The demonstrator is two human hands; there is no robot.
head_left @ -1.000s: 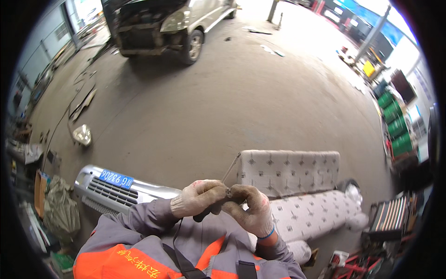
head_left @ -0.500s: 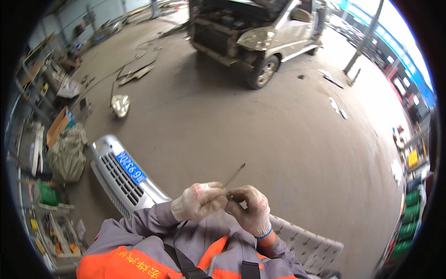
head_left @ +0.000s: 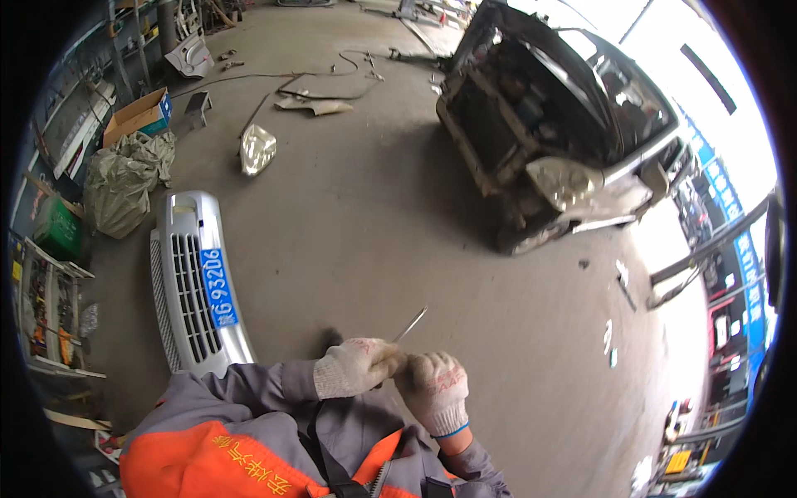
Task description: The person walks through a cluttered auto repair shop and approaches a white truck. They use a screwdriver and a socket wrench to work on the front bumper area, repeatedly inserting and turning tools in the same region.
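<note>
In front of my chest my two gloved hands meet, both in off-white knit work gloves with faint red print. My left hand (head_left: 359, 367) is closed, its fingers pinched round a thin metal rod (head_left: 412, 324) that slants up and to the right. Which tool the rod belongs to I cannot tell, as its lower end is hidden in the gloves. Against the left fingertips my right hand (head_left: 433, 390) is curled closed; what it holds is hidden. On the floor to the left lies a silver car bumper (head_left: 184, 274) with a black grille and a blue plate.
A van (head_left: 548, 141) with raised hood and stripped front stands ahead right. A loose headlight (head_left: 258, 150) and a trim piece (head_left: 314, 106) lie on the floor. Along the left are a crumpled sheet (head_left: 129, 178), a cardboard box (head_left: 137, 120) and a green container (head_left: 56, 228).
The view has tilted and turned, so the van appears further right and the bumper more upright. My right fingers have closed in, and the gap between thumb and fingers is gone.
</note>
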